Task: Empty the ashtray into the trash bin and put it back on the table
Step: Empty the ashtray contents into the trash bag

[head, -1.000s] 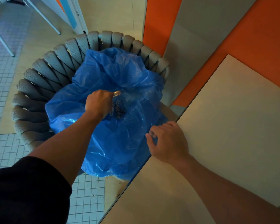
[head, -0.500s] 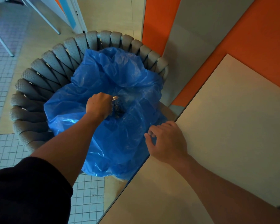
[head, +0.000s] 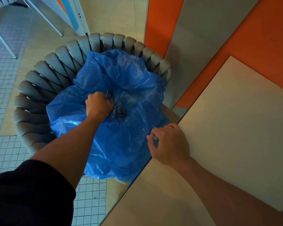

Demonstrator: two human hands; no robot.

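Observation:
My left hand (head: 97, 106) is closed around a clear glass ashtray (head: 109, 96), tipped on its side over the blue trash bag (head: 121, 144). Only a sliver of the ashtray shows past my fingers. Dark ash and butts (head: 119, 110) lie in the bag's hollow just right of that hand. The bag sits on a grey woven chair (head: 44, 88). My right hand (head: 168, 144) rests at the beige table's (head: 235, 128) left edge, its thumb and fingers pinching the bag's plastic.
An orange and grey wall (head: 194, 38) rises behind the table. White metal chair legs (head: 44, 15) stand on the tiled floor (head: 2, 95) at the far left. A door frame (head: 78, 15) is at the top centre.
My left hand has turned further with the ashtray, so less of the glass shows. The ash pile in the bag looks larger. My right hand has stayed at the table edge.

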